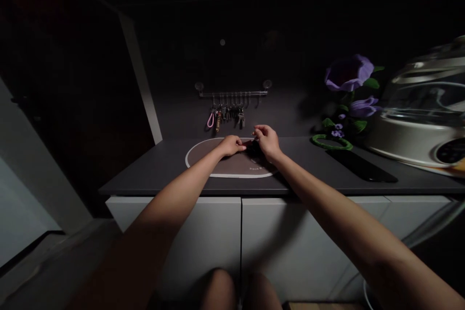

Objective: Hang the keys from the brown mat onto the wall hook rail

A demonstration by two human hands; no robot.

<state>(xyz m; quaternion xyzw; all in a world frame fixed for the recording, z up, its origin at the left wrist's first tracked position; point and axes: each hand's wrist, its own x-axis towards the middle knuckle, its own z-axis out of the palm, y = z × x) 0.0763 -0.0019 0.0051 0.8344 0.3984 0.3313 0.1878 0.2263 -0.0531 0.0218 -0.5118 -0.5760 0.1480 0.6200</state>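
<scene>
Left hand (229,145) curled against dark item (252,147), grip unclear; right hand (267,141) pinches item's top; item sits over brown mat (207,163) on desk (145,174); keys (232,114) hang from rail (232,93) behind; item's kind unclear.

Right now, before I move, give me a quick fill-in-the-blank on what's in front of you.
The left hand and right hand meet at a small ____ object.
The oval mat under them has a ____ rim.
The flowers to the right of the hands are ____.

Missing words: dark, white, purple.
</scene>
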